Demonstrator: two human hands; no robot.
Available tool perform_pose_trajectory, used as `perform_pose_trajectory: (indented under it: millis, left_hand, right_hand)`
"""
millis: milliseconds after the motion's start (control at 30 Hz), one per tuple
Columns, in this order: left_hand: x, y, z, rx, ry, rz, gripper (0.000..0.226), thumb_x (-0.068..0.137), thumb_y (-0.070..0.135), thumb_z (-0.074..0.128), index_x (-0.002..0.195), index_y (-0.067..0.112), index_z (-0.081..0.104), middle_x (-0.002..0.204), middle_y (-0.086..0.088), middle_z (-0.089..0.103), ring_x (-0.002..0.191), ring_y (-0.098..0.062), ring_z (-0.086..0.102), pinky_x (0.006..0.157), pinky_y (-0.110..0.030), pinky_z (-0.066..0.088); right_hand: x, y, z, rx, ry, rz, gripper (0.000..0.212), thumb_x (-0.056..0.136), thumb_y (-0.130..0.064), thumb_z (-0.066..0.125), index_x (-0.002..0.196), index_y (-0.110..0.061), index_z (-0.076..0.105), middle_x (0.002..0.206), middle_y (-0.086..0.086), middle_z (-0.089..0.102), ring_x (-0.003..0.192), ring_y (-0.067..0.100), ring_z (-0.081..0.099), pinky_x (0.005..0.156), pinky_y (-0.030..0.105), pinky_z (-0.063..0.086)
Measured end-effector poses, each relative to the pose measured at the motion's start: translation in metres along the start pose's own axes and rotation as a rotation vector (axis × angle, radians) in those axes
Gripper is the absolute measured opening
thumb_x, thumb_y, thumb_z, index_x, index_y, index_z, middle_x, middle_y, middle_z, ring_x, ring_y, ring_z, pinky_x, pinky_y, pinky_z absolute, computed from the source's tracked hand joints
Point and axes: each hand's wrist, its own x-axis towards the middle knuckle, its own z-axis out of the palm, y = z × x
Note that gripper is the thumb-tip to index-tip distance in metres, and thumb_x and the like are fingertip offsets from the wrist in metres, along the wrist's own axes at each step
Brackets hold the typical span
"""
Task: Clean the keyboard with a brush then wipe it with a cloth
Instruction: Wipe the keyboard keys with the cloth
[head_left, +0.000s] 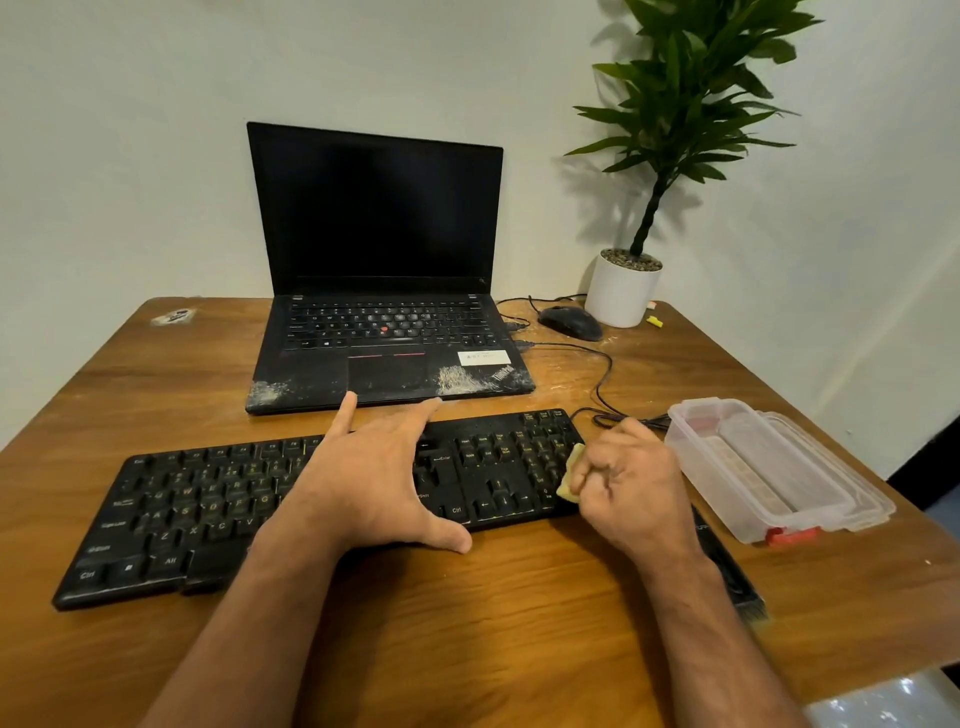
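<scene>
At lower right a brush (727, 566) lies on the wooden surface (519, 597), partly hidden by the right forearm. The left hand (374, 478) spreads flat over the black keyboard (208, 509) at frame centre. The right hand (628, 488) clutches a yellow cloth (570, 475) against the keyboard's right end. Behind stands a laptop (379, 270).

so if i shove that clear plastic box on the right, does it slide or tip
The clear plastic box would probably slide rather than tip: it sits low and long on the wooden table. It looks thin-walled and nearly empty, so likely light and easily knocked. Its lid seems to sit loosely askew, so it may shift.
</scene>
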Motion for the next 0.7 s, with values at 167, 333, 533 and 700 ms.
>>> perform_pose_trajectory:
  millis: [167,333,533,700]
  left_hand:
    - [0.001,-0.003,0.002,0.068,-0.032,0.015,0.147,0.045,0.098,0.055,0.157,0.032,-0.013,0.163,0.01,0.023,0.149,-0.007,0.021,0.12,-0.05,-0.017]
    - [0.001,-0.004,0.004,0.072,-0.034,0.017,0.147,0.045,0.099,0.052,0.157,0.03,-0.012,0.164,0.01,0.021,0.149,-0.007,0.021,0.12,-0.051,-0.018]
    - [0.002,-0.004,0.003,0.074,-0.048,0.018,0.146,0.047,0.098,0.053,0.157,0.028,-0.012,0.164,0.01,0.019,0.15,-0.006,0.019,0.12,-0.05,-0.018]
    - [0.002,-0.004,0.003,0.085,-0.059,0.021,0.146,0.047,0.099,0.053,0.157,0.028,-0.012,0.165,0.01,0.018,0.15,-0.007,0.017,0.12,-0.05,-0.019]
  right_hand:
    - [-0.002,-0.008,0.006,0.035,-0.1,-0.092,0.03,0.071,-0.016,0.044,0.058,-0.019,0.071,0.068,-0.01,0.068,0.08,0.016,0.053,0.068,0.029,0.051]
    - [0.007,-0.002,0.004,-0.199,-0.01,0.157,0.02,0.073,-0.008,0.057,0.058,-0.014,0.069,0.068,-0.007,0.064,0.081,0.016,0.044,0.069,0.028,0.046]
    - [0.006,-0.003,0.004,-0.255,-0.09,0.238,0.023,0.08,-0.015,0.054,0.062,-0.017,0.068,0.071,-0.011,0.059,0.084,0.014,0.041,0.077,0.036,0.048]
    - [0.008,-0.015,0.008,-0.018,-0.123,0.194,0.034,0.085,0.0,0.058,0.103,-0.024,0.075,0.109,-0.016,0.059,0.111,0.009,0.043,0.098,0.021,0.032]
